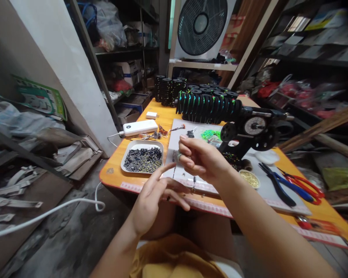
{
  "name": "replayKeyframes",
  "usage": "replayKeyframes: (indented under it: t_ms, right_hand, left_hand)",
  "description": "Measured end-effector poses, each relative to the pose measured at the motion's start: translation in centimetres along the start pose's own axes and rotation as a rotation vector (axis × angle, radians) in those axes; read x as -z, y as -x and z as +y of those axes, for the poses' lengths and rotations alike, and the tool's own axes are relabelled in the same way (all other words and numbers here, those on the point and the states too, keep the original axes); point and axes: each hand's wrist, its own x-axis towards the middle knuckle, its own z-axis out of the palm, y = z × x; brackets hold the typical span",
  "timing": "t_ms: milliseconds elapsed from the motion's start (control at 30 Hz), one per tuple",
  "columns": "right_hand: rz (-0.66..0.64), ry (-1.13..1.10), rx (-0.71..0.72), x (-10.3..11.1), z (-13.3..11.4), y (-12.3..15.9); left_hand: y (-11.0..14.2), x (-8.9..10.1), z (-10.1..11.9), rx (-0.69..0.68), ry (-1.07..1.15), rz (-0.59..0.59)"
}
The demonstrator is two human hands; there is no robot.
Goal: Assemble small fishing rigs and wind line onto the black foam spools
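My left hand [153,189] hovers over the table's front edge, its fingers stretched out and apart. To its right and a little higher, my right hand [201,156] is closed, the fingers curled towards the thumb. Whatever it pinches, if anything, is too small or hidden to name. Beneath both hands lies a pale work sheet [174,133] with a few tiny dark parts on it. A white tray [123,164] of small black, grey and yellowish metal pieces stands left of my hands. Bright green strands [210,134] lie just beyond my right hand.
A black machine [255,129] carries a row of black spools [208,106]; more spools stand behind. At right are a small dish of gold beads [249,178], blue-handled pliers [295,187] and red-handled pliers [306,185]. A white power bank [140,127] lies back left. A fan [202,25] stands behind.
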Motion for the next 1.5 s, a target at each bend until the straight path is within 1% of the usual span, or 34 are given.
replayKeyframes:
  t_ms: [100,233,300,367,433,500,600,733,867,1000,1200,1367,1500]
  right_hand:
    - [-0.004,0.025,-0.013,0.1,-0.1,0.0]
    - [-0.014,0.034,-0.008,0.0,-0.1,0.0]
    - [-0.016,0.038,0.001,-0.1,-0.1,0.0]
    - [0.024,0.024,0.009,-0.2,0.1,-0.1]
    - [0.091,-0.032,0.021,-0.2,0.4,-0.2]
    - [0.144,-0.098,0.025,-0.3,0.7,-0.4]
    - [0.176,-0.139,0.006,-0.4,1.0,-0.5]
    - [0.199,-0.175,-0.010,-0.8,1.4,-0.5]
    - [0.191,-0.218,-0.007,-1.1,1.8,-0.6]
    - [0.226,-0.240,0.025,-1.1,1.8,-0.5]
    - [0.148,-0.182,0.007,-0.8,1.4,-0.3]
    - [0.139,-0.193,0.004,-0.5,1.6,-0.3]
    - [0.133,-0.188,0.000,-0.4,1.7,-0.3]
  left_hand:
    - [-1.3,-0.3,0.9,0.010,-0.100,0.002]
    - [-2.0,-0.5,1.9,0.025,-0.281,-0.010]
    - [-2.1,-0.6,2.0,0.033,-0.362,0.001]
    - [-2.0,-0.6,1.7,0.038,-0.375,0.009]
    - [-1.8,-0.6,1.1,0.060,-0.281,-0.003]
    - [-1.4,-0.7,0.5,0.094,-0.126,-0.007]
    - [-0.9,-0.8,0.0,0.124,0.068,0.033]
    - [-0.2,-1.0,0.2,0.167,0.209,0.038]
    - [0.4,-0.9,0.1,0.194,0.279,0.036]
    - [1.2,-0.9,-0.7,0.212,0.335,0.020]
    - [2.6,-1.0,-1.3,0.270,0.370,0.044]
    - [3.5,-1.0,-1.4,0.293,0.437,0.012]
    - [4.1,-0.9,-1.8,0.296,0.458,0.034]
